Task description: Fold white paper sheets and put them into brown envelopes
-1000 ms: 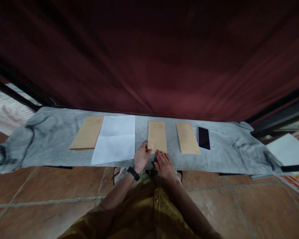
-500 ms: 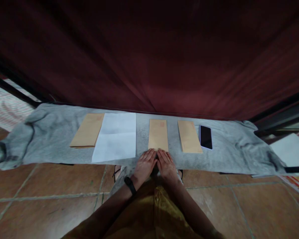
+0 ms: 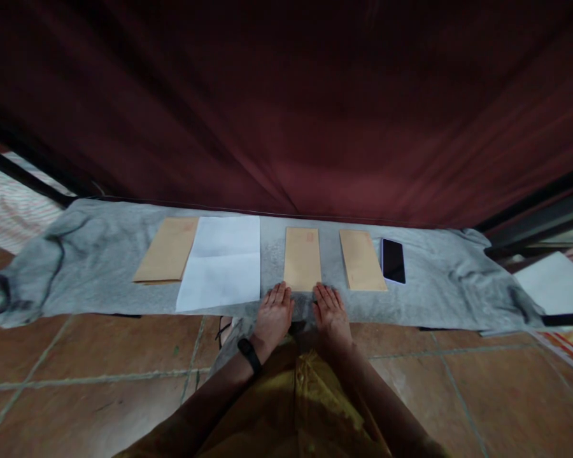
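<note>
My left hand (image 3: pixel 274 310) and my right hand (image 3: pixel 332 310) lie flat, fingers stretched out, on the near edge of a grey cloth (image 3: pixel 86 254). Between and just beyond their fingertips lies a narrow brown envelope (image 3: pixel 302 259); the fingertips reach its near corners. A black band sits on my left wrist. A second brown envelope (image 3: pixel 361 268) lies to the right, and a black phone (image 3: pixel 393 261) beside it. To the left are a white sheet of paper (image 3: pixel 221 263) with fold creases and a larger brown envelope (image 3: pixel 167 249).
A dark red curtain (image 3: pixel 286 114) hangs right behind the cloth. The floor is brown tile (image 3: pixel 76 375). A white sheet (image 3: pixel 549 283) lies at the far right, striped fabric (image 3: pixel 9 210) at the far left. My yellow-clad lap fills the bottom middle.
My left hand let go of the middle envelope's near left corner. Both hands came together at its near edge, then spread apart to its two corners and lie flat.
</note>
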`<act>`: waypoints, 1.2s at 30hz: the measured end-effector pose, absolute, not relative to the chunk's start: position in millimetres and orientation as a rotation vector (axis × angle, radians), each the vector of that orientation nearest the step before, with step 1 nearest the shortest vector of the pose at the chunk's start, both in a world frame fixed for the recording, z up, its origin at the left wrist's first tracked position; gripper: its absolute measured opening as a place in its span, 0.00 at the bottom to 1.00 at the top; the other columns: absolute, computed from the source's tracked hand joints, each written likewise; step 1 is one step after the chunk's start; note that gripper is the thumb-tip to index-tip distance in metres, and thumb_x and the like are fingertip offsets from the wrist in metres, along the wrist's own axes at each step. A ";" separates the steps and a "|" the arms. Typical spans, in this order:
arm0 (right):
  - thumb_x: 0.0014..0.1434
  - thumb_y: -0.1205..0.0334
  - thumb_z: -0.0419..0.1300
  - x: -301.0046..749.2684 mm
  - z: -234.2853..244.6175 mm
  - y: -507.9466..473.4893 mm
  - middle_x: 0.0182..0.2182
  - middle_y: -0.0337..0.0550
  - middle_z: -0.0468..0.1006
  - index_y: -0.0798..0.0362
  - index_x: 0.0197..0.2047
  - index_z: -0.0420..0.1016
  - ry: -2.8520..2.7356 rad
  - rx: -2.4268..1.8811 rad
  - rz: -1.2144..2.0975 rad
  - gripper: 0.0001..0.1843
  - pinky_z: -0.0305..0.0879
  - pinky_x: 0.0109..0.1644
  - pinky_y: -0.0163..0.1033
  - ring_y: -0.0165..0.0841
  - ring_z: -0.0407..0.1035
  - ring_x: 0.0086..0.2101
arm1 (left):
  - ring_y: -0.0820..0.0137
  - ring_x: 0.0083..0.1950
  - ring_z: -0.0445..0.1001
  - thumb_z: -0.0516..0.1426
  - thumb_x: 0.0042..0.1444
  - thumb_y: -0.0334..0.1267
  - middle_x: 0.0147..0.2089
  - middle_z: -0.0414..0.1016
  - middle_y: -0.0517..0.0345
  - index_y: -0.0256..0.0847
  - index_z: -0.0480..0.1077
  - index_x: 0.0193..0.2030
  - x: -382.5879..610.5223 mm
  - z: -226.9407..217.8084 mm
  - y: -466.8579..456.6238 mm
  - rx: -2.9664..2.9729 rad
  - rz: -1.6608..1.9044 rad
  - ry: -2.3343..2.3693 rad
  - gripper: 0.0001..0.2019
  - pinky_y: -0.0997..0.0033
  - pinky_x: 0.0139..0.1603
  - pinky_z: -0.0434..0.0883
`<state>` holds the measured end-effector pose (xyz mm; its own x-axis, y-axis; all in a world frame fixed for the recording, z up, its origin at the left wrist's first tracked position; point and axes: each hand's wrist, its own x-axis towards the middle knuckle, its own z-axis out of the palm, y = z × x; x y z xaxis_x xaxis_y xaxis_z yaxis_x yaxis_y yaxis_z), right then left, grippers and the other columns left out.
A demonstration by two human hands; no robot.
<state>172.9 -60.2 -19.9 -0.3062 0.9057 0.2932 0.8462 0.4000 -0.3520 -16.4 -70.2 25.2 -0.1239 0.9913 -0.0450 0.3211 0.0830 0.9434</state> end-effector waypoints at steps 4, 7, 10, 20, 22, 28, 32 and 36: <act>0.70 0.61 0.49 158.5 -15.0 -59.3 0.68 0.55 0.64 0.60 0.69 0.65 -2.241 -1.497 0.144 0.27 0.49 0.73 0.59 0.46 0.55 0.68 | 0.49 0.70 0.62 0.62 0.56 0.33 0.59 0.74 0.43 0.44 0.76 0.43 -17.4 26.1 -60.3 1.400 1.066 1.600 0.08 0.49 0.74 0.49; 0.70 0.61 0.49 147.2 -15.8 -59.7 0.69 0.54 0.63 0.59 0.70 0.62 -2.292 -1.441 0.157 0.28 0.50 0.73 0.56 0.44 0.55 0.69 | 0.51 0.65 0.65 0.60 0.57 0.32 0.54 0.75 0.44 0.44 0.75 0.45 -18.8 23.7 -51.0 1.490 1.066 1.627 0.09 0.52 0.72 0.53; 0.69 0.62 0.50 141.0 -20.0 -60.9 0.68 0.53 0.63 0.58 0.71 0.61 -2.297 -1.422 0.180 0.29 0.53 0.72 0.54 0.43 0.55 0.69 | 0.52 0.62 0.66 0.57 0.58 0.32 0.52 0.74 0.45 0.43 0.73 0.48 -17.6 21.7 -41.2 1.552 1.005 1.726 0.11 0.51 0.70 0.57; 0.68 0.62 0.51 137.3 -18.2 -59.8 0.67 0.50 0.66 0.56 0.70 0.64 -2.235 -1.468 0.183 0.28 0.56 0.71 0.52 0.42 0.59 0.66 | 0.63 0.32 0.75 0.64 0.49 0.30 0.28 0.73 0.61 0.39 0.69 0.56 -27.0 21.5 -1.0 1.103 0.934 1.831 0.25 0.66 0.40 0.70; 0.68 0.62 0.51 134.0 -14.9 -57.1 0.66 0.50 0.68 0.55 0.68 0.66 -2.235 -1.503 0.181 0.26 0.57 0.70 0.51 0.42 0.61 0.65 | 0.66 0.28 0.72 0.65 0.45 0.29 0.25 0.72 0.63 0.37 0.71 0.53 -29.3 20.1 3.3 0.998 1.009 1.707 0.25 0.69 0.35 0.67; 0.68 0.65 0.52 119.6 3.4 -45.1 0.63 0.52 0.72 0.52 0.66 0.68 -2.153 -1.691 0.114 0.25 0.70 0.58 0.47 0.43 0.72 0.56 | 0.69 0.30 0.73 0.64 0.43 0.30 0.29 0.77 0.61 0.36 0.72 0.55 -13.6 42.1 -2.1 0.889 1.132 1.400 0.29 0.73 0.34 0.67; 0.66 0.71 0.50 127.4 26.5 -35.9 0.61 0.52 0.74 0.50 0.65 0.69 -2.071 -1.728 0.184 0.26 0.72 0.48 0.42 0.42 0.76 0.48 | 0.70 0.29 0.72 0.65 0.48 0.36 0.28 0.76 0.62 0.36 0.68 0.62 0.0 68.4 -5.6 0.941 1.120 1.315 0.32 0.73 0.32 0.67; 0.69 0.61 0.50 151.8 45.1 -25.1 0.50 0.52 0.80 0.49 0.52 0.78 -1.634 -1.625 0.477 0.17 0.71 0.45 0.41 0.40 0.77 0.41 | 0.68 0.35 0.76 0.64 0.55 0.48 0.36 0.79 0.55 0.38 0.69 0.60 5.1 75.6 -7.5 0.898 1.125 1.310 0.28 0.73 0.33 0.70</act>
<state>151.8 -25.1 45.1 0.1079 0.9612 0.2540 0.6738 0.1171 -0.7296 5.1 -7.5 75.6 -0.0756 0.9622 -0.2616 -0.1135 0.2523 0.9610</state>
